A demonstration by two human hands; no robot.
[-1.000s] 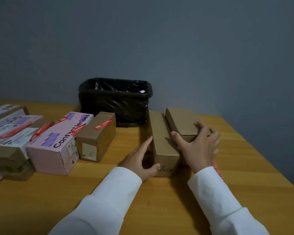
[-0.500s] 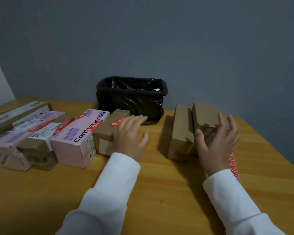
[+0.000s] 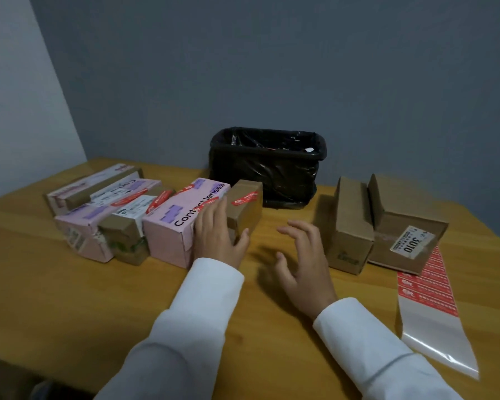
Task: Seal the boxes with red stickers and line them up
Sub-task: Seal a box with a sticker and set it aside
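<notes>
- Toward the bench's [image 3: 70,298] far left edge stands the row of sealed boxes; its end members are a pink box [image 3: 182,223] and a small brown box [image 3: 244,209] with a red sticker [image 3: 244,197] across its top.
- Left hand [image 3: 218,235] lies flat on the brown box's near end, fingers straight and together, thumb against its right side.
- Right hand [image 3: 303,264] hovers over bare bench, fingers spread and loosely curled, holding nothing.
- Two unsealed boxes, a tall one [image 3: 348,226] and a low one [image 3: 404,226], sit side by side near the right edge; the sticker sheet [image 3: 427,287] lies in front of them.
- Judged step: squaring the brown box into the row. Push evenly, keeping it flush with the pink box.
- Legible: "Contact lenses" on the pink box; "3010", upside down, on the low box's label [image 3: 412,242]. Sticker print is too small to read.
</notes>
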